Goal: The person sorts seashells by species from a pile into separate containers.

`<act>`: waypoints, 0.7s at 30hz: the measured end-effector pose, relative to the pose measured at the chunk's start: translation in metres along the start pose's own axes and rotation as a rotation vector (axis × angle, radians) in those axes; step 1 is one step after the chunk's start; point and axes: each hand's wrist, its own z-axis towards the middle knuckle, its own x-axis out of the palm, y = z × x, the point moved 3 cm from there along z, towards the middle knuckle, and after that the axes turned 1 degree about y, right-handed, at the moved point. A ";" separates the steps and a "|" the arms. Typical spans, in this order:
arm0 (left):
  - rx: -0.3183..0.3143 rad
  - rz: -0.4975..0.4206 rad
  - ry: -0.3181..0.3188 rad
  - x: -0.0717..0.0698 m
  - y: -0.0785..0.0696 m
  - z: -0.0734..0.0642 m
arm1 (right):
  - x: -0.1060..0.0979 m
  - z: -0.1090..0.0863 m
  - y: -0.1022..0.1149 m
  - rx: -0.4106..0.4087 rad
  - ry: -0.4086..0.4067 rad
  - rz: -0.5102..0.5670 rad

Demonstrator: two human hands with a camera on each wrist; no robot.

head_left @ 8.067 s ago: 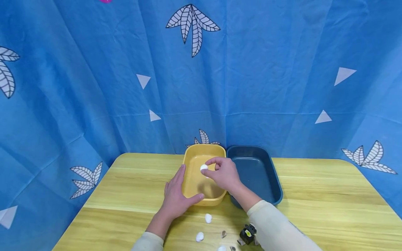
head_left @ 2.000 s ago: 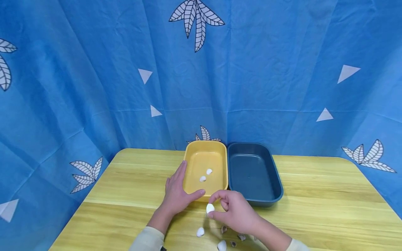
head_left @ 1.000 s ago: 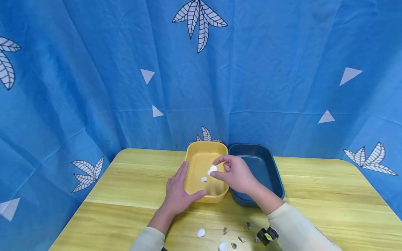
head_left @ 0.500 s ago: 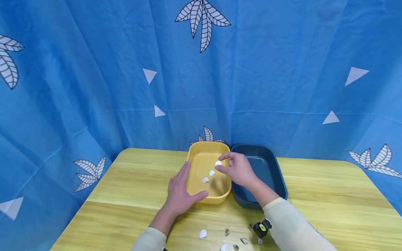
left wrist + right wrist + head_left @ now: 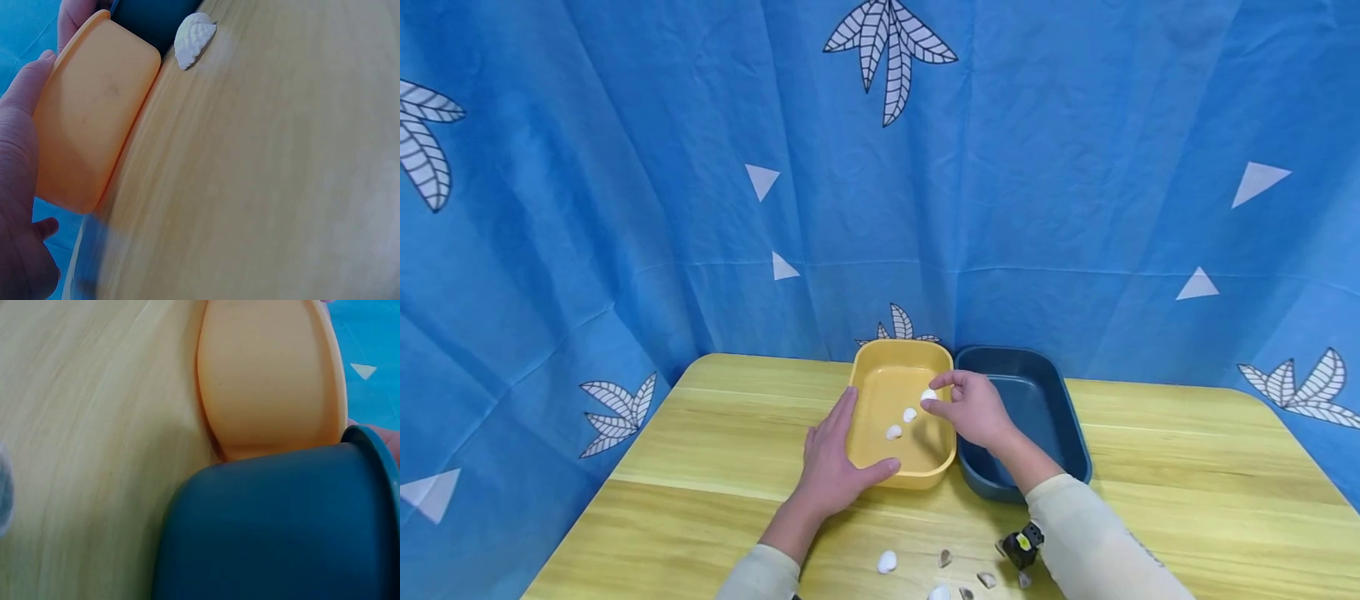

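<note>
In the head view my right hand (image 5: 976, 410) pinches a white seashell (image 5: 928, 395) between thumb and index finger, over the right side of the yellow tray (image 5: 856, 408). Two more white shells lie on the tray floor, a farther shell (image 5: 909, 415) and a nearer shell (image 5: 893, 432). My left hand (image 5: 833, 468) rests against the tray's front left corner, fingers straight along the left side and thumb on the front rim. The left wrist view has the thumb (image 5: 25, 87) at the rim. From the right wrist camera, the pinched shell is hidden.
A dark blue tray (image 5: 1022, 400) stands against the yellow tray's right side, partly under my right forearm. Nearer on the wooden table lie a white shell (image 5: 887, 562), another white shell (image 5: 939, 592) and several small brownish shells (image 5: 945, 557). A blue curtain (image 5: 1075, 167) hangs behind.
The white shell in front of the yellow tray was picked up and carried over it by my right hand. Since a second ago that hand has shifted slightly right; my left hand keeps its place.
</note>
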 end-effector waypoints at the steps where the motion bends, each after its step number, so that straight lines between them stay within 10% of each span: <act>1: 0.000 -0.002 -0.001 0.000 0.000 0.000 | 0.000 0.000 -0.001 0.001 0.000 -0.004; 21: -0.009 0.008 -0.004 0.001 0.000 0.000 | 0.001 0.001 -0.003 0.006 -0.002 -0.016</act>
